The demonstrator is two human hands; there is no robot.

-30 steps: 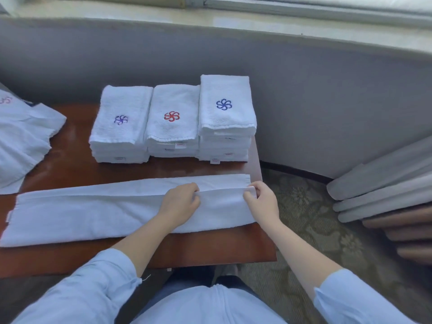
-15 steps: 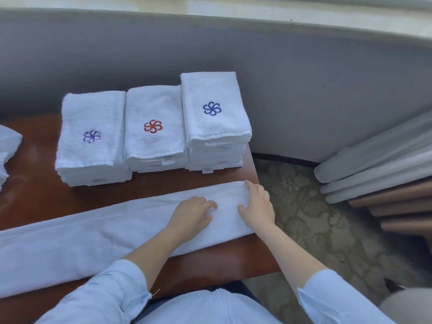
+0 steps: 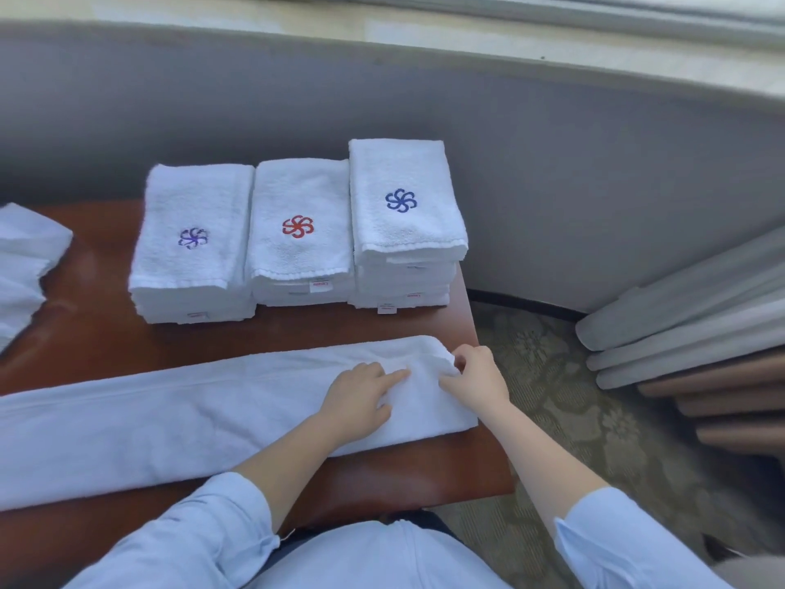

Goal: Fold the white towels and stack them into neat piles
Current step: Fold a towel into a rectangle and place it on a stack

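A long white towel (image 3: 170,418), folded lengthwise into a strip, lies across the front of the brown table (image 3: 102,333). My left hand (image 3: 361,397) rests on its right part with the index finger stretched out and pressing the cloth. My right hand (image 3: 475,371) pinches the towel's far right corner, which is bunched and lifted a little. Behind the strip stand three piles of folded white towels: one with a purple flower logo (image 3: 193,238), one with a red logo (image 3: 297,226), and a taller one with a blue logo (image 3: 400,200).
Loose unfolded white towels (image 3: 25,265) lie at the table's left edge. A grey wall runs behind the table. Patterned carpet (image 3: 560,410) lies to the right, with grey and brown padded rolls (image 3: 701,333) stacked at the far right.
My right hand went from lying flat on the towel's right end to pinching its far corner, which now bunches up. My left hand shifted slightly right, index finger extended.
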